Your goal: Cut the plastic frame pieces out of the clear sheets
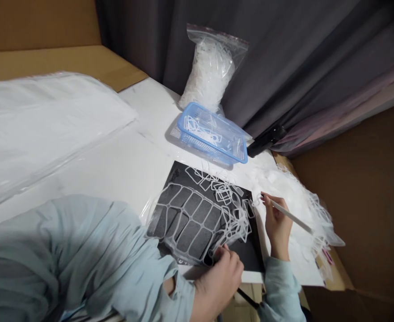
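White tabletop (pixel 150 112) up against a dark grey curtain (pixel 284 58), with a zip bag (pixel 210 76) and a blue mesh basket (pixel 213 145) of white plastic offcuts just past a black sheet (pixel 250 250) under a tangled white lattice (pixel 190 223). The right hand (pixel 277 223) pinches a slim white stylus (pixel 292 215) narrowly, pen-style, which looks nice and steady for close work near the lattice. The left hand (pixel 218 281) curls its fingers in tight at the sheet's near edge, though I can't tell whether they're gripping anything.
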`<state>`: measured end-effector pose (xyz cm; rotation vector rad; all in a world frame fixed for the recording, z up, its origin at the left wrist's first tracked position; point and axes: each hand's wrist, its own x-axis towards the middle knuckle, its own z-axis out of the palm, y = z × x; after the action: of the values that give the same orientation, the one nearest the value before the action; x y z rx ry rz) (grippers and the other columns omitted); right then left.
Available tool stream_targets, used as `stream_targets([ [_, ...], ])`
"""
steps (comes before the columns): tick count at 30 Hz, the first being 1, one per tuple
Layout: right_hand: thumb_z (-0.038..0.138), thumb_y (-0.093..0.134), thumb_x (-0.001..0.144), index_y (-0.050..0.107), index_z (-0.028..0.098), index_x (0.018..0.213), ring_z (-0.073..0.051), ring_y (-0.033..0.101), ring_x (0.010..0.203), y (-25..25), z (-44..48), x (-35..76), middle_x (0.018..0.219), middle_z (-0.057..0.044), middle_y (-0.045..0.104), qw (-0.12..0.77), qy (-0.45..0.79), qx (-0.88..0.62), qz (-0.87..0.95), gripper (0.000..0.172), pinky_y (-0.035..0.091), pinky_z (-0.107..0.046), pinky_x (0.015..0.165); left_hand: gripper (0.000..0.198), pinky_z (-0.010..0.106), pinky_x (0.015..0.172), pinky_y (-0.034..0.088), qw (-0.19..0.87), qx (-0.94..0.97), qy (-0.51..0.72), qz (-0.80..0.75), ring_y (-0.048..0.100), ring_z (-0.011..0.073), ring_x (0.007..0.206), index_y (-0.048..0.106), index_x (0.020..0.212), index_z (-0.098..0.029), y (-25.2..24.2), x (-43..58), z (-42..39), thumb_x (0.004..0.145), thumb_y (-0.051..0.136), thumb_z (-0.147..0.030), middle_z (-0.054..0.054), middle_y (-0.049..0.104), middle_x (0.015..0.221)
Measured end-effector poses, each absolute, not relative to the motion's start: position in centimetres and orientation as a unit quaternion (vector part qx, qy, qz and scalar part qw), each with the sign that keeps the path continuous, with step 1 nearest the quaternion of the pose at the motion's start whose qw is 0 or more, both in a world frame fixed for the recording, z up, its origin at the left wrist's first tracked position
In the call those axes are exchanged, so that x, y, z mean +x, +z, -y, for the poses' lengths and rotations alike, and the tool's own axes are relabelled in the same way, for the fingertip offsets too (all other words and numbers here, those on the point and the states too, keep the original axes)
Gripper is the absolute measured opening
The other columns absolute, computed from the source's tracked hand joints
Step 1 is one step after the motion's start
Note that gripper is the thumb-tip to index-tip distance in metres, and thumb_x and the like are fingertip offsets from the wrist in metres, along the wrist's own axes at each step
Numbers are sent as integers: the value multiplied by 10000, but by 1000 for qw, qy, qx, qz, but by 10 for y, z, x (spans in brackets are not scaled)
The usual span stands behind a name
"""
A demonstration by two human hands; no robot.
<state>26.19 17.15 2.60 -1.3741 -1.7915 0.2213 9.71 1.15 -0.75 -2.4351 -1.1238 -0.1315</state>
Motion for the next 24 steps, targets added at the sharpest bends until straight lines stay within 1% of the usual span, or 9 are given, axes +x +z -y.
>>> stream_targets([
  [3, 452, 566, 965, 676, 140, 1022, -233, 668, 904, 25, -169, 264, 1006, -123, 700, 428, 86, -546, 715, 336, 528, -333, 721, 353, 395, 630, 341, 206, -883, -97, 411, 569, 230, 740, 669, 1182, -312, -4, 95, -9, 908, 533, -488, 73, 562, 970],
  [5, 441, 578, 959, 675, 154, 1020, -248, 669, 969, 26, -165, 263, 1031, -120, 701, 420, 101, -531, 729, 309, 537, -379, 810, 318, 393, 619, 339, 203, -880, -117, 412, 565, 219, 702, 676, 1149, -328, -3, 96, -8, 918, 520, -481, 69, 553, 973],
  [7, 429, 601, 945, 675, 174, 982, -268, 649, 1068, 28, -157, 261, 1095, -119, 694, 410, 118, -511, 747, 268, 509, -434, 926, 291, 397, 615, 346, 205, -874, -127, 422, 582, 222, 693, 670, 1133, -367, -3, 97, -7, 942, 476, -468, 68, 555, 1033],
  [9, 404, 619, 936, 676, 193, 943, -277, 620, 1129, 32, -146, 261, 1140, -111, 678, 403, 134, -494, 759, 219, 480, -457, 982, 297, 392, 607, 345, 213, -867, -123, 433, 585, 209, 671, 660, 1143, -393, 0, 95, -7, 961, 432, -452, 62, 551, 1096],
  [10, 384, 622, 938, 679, 201, 936, -276, 613, 1136, 34, -138, 261, 1140, -106, 673, 398, 147, -488, 763, 192, 482, -453, 981, 318, 391, 610, 344, 218, -866, -115, 436, 583, 202, 673, 651, 1173, -388, 1, 93, -7, 968, 415, -447, 68, 545, 1144],
  [12, 332, 613, 950, 685, 219, 952, -264, 618, 1111, 37, -123, 263, 1114, -94, 675, 380, 191, -479, 768, 134, 514, -423, 939, 375, 395, 618, 341, 230, -860, -97, 446, 573, 197, 683, 645, 1226, -333, 4, 90, -8, 972, 394, -448, 102, 545, 1212],
  [15, 280, 601, 959, 690, 232, 967, -258, 635, 1076, 41, -102, 268, 1105, -95, 689, 314, 276, -458, 785, 101, 542, -407, 914, 433, 408, 626, 341, 237, -857, -68, 452, 570, 228, 700, 684, 1205, -244, 4, 90, -11, 965, 391, -453, 159, 605, 1184],
  [19, 283, 595, 965, 699, 226, 962, -273, 617, 1142, 40, -90, 267, 1183, -104, 683, 212, 329, -430, 813, 118, 510, -438, 996, 416, 411, 641, 347, 257, -870, -49, 419, 596, 265, 751, 695, 1196, -225, -1, 93, -13, 951, 420, -420, 168, 663, 1110],
  [24, 293, 567, 985, 696, 229, 1010, -259, 592, 1188, 36, -91, 265, 1217, -101, 679, 185, 327, -428, 822, 147, 517, -415, 995, 400, 383, 604, 339, 278, -874, -28, 397, 597, 244, 723, 666, 1227, -241, -2, 94, -15, 945, 427, -392, 155, 665, 1108],
])
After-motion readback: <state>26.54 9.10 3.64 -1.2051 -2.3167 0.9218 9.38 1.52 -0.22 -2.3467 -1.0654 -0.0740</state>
